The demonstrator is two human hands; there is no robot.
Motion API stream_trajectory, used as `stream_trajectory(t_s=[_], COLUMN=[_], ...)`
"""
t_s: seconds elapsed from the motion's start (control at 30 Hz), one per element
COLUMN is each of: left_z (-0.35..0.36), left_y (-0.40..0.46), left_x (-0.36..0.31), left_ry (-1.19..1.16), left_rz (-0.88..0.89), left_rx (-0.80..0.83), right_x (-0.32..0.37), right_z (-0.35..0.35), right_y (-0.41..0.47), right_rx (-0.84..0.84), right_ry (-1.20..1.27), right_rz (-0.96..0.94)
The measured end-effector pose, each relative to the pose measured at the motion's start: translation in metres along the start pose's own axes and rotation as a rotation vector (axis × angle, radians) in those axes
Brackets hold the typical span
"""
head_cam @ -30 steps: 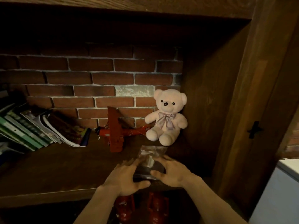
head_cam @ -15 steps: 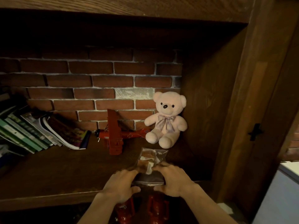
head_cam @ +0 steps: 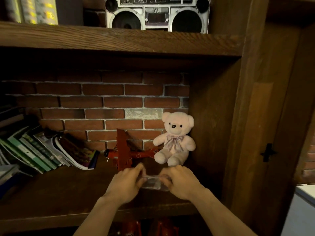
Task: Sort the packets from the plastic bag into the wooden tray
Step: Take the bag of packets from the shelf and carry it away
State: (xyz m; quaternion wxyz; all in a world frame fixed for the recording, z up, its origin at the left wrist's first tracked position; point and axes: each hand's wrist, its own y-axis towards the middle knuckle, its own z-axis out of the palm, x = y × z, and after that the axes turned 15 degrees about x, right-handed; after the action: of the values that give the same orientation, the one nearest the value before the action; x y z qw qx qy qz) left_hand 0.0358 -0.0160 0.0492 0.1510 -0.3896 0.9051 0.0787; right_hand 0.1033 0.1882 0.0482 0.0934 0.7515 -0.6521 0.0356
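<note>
In the head view, both hands are working just in front of the pink teddy bear (head_cam: 174, 138), which is sitting against the brick wall at the right end of the wooden shelf (head_cam: 51, 189). The left hand (head_cam: 125, 182) and the right hand (head_cam: 180, 181) are each pinching one end of a clear plastic bag (head_cam: 153, 182), holding it stretched between them, nearer the camera than the bear and low over the shelf board. The bag is looking blurred and see-through, so I cannot tell how many packets are inside or whether any are out of it. Left of the bear, a red toy plane (head_cam: 124, 153) is standing almost touching the bear's foot, and further left a row of books (head_cam: 42, 154) is leaning. Above the bear, on the upper shelf, a boombox (head_cam: 156, 14) is sitting. No wooden tray is showing anywhere, and no loose packets are lying around the bear. Judging by this, the sorting is barely starting: the bag is only being handled or opened, and every packet is yet to be placed
</note>
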Motion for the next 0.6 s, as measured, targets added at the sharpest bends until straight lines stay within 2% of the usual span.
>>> stream_trajectory(t_s=[0.4, 0.6], left_z=[-0.074, -0.092], left_y=[-0.016, -0.029], left_x=[-0.030, -0.033], left_ry=[0.051, 0.043], left_rz=[0.055, 0.052], left_rx=[-0.291, -0.320], right_x=[0.023, 0.034], right_z=[-0.066, -0.077], right_y=[-0.004, -0.005], right_rx=[-0.228, -0.355], right_ry=[0.037, 0.012], right_rz=[-0.036, -0.034])
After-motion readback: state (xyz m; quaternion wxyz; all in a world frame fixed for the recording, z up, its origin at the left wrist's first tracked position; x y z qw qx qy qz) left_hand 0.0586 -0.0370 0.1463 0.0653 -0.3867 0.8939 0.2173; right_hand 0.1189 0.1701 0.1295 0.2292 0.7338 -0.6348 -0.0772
